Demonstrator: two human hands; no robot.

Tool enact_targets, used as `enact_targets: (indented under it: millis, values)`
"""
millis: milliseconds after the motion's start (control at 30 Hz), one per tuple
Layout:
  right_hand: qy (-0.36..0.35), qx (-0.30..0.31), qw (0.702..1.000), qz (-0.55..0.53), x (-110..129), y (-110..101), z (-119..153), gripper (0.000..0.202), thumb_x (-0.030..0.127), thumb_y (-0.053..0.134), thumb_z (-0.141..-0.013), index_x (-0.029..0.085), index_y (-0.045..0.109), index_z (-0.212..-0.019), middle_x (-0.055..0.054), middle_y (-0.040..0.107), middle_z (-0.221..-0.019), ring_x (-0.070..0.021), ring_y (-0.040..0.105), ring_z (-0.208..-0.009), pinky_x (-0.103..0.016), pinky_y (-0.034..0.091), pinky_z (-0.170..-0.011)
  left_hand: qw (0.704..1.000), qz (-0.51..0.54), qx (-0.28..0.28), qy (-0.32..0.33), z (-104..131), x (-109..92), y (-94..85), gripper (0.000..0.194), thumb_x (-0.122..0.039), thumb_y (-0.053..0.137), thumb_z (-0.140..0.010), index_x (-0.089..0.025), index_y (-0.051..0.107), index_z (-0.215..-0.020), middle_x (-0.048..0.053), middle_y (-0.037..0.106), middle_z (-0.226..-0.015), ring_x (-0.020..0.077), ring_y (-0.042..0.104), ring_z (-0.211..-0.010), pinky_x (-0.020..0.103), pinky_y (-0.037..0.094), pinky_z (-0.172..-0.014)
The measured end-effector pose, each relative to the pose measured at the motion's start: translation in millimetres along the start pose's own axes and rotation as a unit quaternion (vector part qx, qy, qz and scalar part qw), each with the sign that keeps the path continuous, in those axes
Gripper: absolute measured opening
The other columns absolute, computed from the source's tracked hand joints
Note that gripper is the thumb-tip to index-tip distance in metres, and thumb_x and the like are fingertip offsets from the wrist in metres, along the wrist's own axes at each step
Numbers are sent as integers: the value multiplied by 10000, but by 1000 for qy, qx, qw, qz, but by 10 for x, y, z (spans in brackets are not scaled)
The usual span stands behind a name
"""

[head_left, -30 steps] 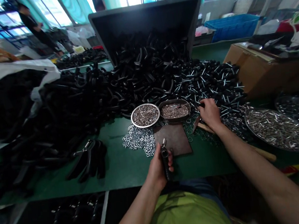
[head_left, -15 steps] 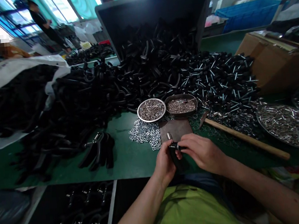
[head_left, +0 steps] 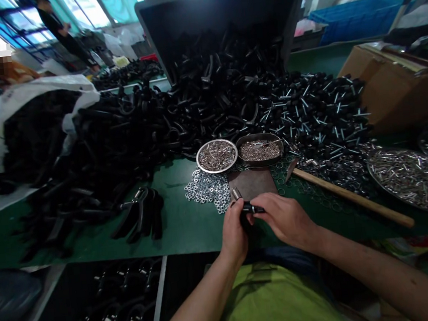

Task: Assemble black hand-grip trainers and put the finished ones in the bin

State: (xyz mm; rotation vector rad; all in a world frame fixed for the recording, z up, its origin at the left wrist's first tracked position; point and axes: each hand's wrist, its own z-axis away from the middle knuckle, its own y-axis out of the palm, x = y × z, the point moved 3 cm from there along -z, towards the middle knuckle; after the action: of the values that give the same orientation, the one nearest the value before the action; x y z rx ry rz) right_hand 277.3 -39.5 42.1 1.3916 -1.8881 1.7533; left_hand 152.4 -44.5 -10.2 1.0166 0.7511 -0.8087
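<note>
My left hand is closed around a black plastic part from which a ridged, shiny metal piece sticks up. With thumb and fingers, my right hand pinches the black end of that same part, on its right side. Much of the part is hidden by my fingers. Just beyond my hands lies a flat metal plate. Small metal nuts are spread to its left. A round dish of small metal pieces and a dark oval tin stand behind it.
A hammer lies to the right, near a big tray of metal pins. Black knobs with screws and black curved parts are heaped behind. Assembled black pieces lie left. A cardboard box stands at right.
The held part has turned slightly, so its metal piece now leans further left. My right hand has shifted a little left, staying on the part's end.
</note>
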Motion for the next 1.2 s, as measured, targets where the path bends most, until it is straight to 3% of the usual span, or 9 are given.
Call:
enact_targets:
  millis: [67,267,400,600,700,800,933,1067,1200]
  values:
    - [-11,5,1000,6,23,5,24,196,277,465,-883,197,524,-1052,-81,658,-925,-192,611,-865,-324,457,-758,1000,-14,20,11,18,-37,11,261,-404,627,-711,-156,543,-716,-45,494,-622,83,446,-553,203,384,-542]
    - [169,95,974,-119,66,97,53,302,347,325,-950,204,429,-1194,52,578,-560,-121,552,-474,-229,421,-498,998,-69,17,2,55,-96,33,303,-451,581,-744,-163,514,-678,-52,472,-567,83,433,-515,200,371,-512]
    - [80,28,996,-13,74,37,37,274,310,431,-917,200,520,-1151,-46,665,-884,-155,630,-784,-266,473,-685,998,-42,38,-9,74,-112,72,312,-459,591,-734,-171,493,-663,-59,462,-521,79,423,-471,196,362,-469]
    - [-122,5,986,117,29,47,58,277,278,397,-919,215,580,-1118,-89,651,-924,-210,598,-855,-366,472,-754,993,-1,76,-87,97,-24,84,343,-482,550,-763,-193,404,-651,-86,356,-449,60,306,-373,163,231,-349]
    - [38,14,999,-28,-43,79,35,350,350,279,-952,208,524,-1159,-32,622,-716,-157,595,-633,-306,489,-611,995,-74,67,-24,59,-25,40,319,-471,531,-788,-187,427,-685,-85,371,-468,58,322,-380,166,254,-356]
    - [172,57,970,-165,-68,146,40,418,402,195,-959,197,428,-1240,20,571,-596,-128,533,-467,-265,462,-488,991,-115,74,8,18,-32,24,308,-472,496,-815,-184,453,-716,-81,387,-476,63,332,-382,175,266,-360]
    - [97,-11,990,-99,-33,91,19,334,394,470,-872,222,511,-1156,-70,633,-934,-193,603,-862,-344,482,-753,993,-88,77,5,-26,-39,19,307,-481,464,-828,-197,419,-720,-82,379,-483,73,329,-388,187,268,-365]
    - [177,20,969,-173,-122,110,2,311,392,402,-903,219,504,-1141,-2,601,-693,-149,579,-639,-282,468,-597,983,-156,93,37,-97,-69,3,292,-456,438,-854,-200,413,-716,-80,374,-479,80,332,-398,195,272,-381]
    - [213,-22,942,-258,-182,158,-50,277,384,581,-800,225,540,-1022,3,594,-756,-122,545,-632,-243,446,-554,962,-243,92,85,-172,-119,1,275,-450,415,-871,-198,442,-766,-52,442,-595,99,434,-516,210,351,-497]
